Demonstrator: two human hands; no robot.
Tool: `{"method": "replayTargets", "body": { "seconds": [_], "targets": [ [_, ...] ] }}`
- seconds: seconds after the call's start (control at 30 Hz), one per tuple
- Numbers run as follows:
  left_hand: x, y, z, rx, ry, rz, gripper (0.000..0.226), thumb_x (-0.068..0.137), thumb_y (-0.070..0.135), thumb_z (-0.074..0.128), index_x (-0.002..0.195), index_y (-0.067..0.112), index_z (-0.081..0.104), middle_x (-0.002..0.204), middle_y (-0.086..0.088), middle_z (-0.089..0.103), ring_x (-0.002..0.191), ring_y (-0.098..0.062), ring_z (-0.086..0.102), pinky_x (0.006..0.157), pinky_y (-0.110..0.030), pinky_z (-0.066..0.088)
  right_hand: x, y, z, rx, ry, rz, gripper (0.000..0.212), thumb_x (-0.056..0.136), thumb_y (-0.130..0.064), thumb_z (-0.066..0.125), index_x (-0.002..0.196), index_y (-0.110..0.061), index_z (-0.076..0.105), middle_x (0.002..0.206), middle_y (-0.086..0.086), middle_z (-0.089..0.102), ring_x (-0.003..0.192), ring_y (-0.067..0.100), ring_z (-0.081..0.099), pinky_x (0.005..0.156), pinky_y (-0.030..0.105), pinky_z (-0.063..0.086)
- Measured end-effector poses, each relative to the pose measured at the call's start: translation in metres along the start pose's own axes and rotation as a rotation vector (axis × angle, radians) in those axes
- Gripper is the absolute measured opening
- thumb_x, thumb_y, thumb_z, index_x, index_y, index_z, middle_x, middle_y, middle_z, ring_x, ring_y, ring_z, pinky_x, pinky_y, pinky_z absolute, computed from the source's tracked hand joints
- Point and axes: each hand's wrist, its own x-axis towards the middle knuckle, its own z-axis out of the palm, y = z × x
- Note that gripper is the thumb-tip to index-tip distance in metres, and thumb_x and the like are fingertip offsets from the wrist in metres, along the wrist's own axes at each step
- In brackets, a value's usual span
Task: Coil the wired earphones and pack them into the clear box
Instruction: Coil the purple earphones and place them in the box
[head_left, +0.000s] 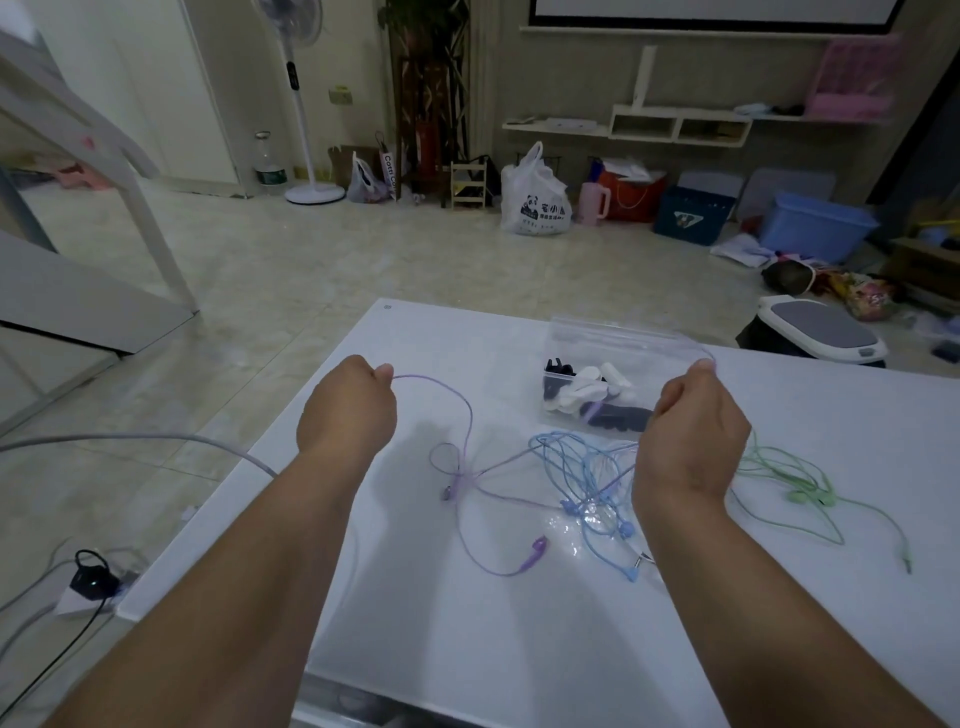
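Fingers (383, 372) of left hand (347, 410): curled, thumb pinching the cord of the purple earphones (456, 486), held above the left part of the table (467, 649).

Fingers (704, 366) of right hand (696, 431): curled likewise, a thin lilac strand showing at the thumb tip. It appeared to be the other end of the same cord; the run below was hidden behind the hand.

Purple earphones: not yet coiled. Cord drooped from the left hand to a loose knot on the table between the two hands, one earbud lying nearer the person.

Blue earphones (587, 483): tangled heap just right of the purple knot, the two cords crossing each other.

Green earphones (802, 493): loose on the table, right of the right hand, apart from the others.

Clear box (623, 338): far side of the table, between the hands, open at the top as far as could be told, black and white pieces (582, 389) already inside.

Step in hand, as judged: drawing the purple cord out straight before winding. Handling advice: lift and spread the hands gently so the knot loosens rather than tightens; work the purple strand clear of the blue heap first, or both would drag together. Then wind even loops round the fingers of one hand, small enough for the box.
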Motion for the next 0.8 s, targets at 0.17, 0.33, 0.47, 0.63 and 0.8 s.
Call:
{"method": "replayTargets", "body": {
  "seconds": [0.17,0.33,0.47,0.63,0.8],
  "targets": [
    [0.001,-0.004,0.009,0.175,-0.122,0.051,0.027,0.101,0.033,0.04,0.089,0.011,0.049,0.088,-0.009,0.058,0.081,-0.029,0.053,0.068,-0.034,0.039,0.005,0.004,-0.001,-0.022,-0.149,-0.012,0.045,0.095,-0.033,0.043,0.055,-0.012,0.04,0.055,0.004,0.037,0.058,0.022,0.034,0.059,0.033,0.03],
    [-0.009,0.0,0.007,0.375,-0.139,0.104,0.02,0.098,0.03,0.046,0.102,0.014,0.058,0.107,-0.007,0.059,0.086,-0.027,0.057,0.066,-0.032,0.042,0.0,-0.001,-0.005,-0.054,-0.425,-0.129,0.042,0.092,-0.018,0.042,0.053,-0.006,0.034,0.054,0.009,0.03,0.052,0.019,0.025,0.051,0.029,0.027],
    [-0.022,0.006,0.007,0.482,-0.106,0.142,0.03,0.091,0.017,0.051,0.122,0.02,0.053,0.117,-0.008,0.045,0.075,-0.025,0.051,0.057,-0.03,0.038,0.005,-0.002,-0.007,-0.145,-0.693,-0.232,0.031,0.075,-0.022,0.043,0.048,-0.015,0.03,0.052,0.005,0.027,0.053,0.017,0.022,0.055,0.029,0.021],
    [-0.027,0.033,0.003,-0.146,-0.162,0.363,0.056,0.087,0.016,0.059,0.135,0.041,0.044,0.125,0.006,0.05,0.082,-0.012,0.056,0.07,-0.027,0.043,0.001,-0.006,-0.009,-0.379,-0.953,-0.27,0.025,0.073,-0.023,0.045,0.054,-0.011,0.034,0.056,0.004,0.027,0.053,0.015,0.023,0.055,0.04,0.021],
    [-0.045,0.049,-0.001,-0.424,-0.528,0.624,0.06,0.088,0.01,0.065,0.127,0.053,0.049,0.118,0.014,0.047,0.069,-0.005,0.049,0.07,-0.007,0.043,-0.003,-0.001,-0.008,-0.546,-0.998,-0.306,0.031,0.079,-0.032,0.048,0.054,-0.018,0.036,0.055,-0.002,0.028,0.053,0.012,0.027,0.056,0.03,0.023]
  ]
}}
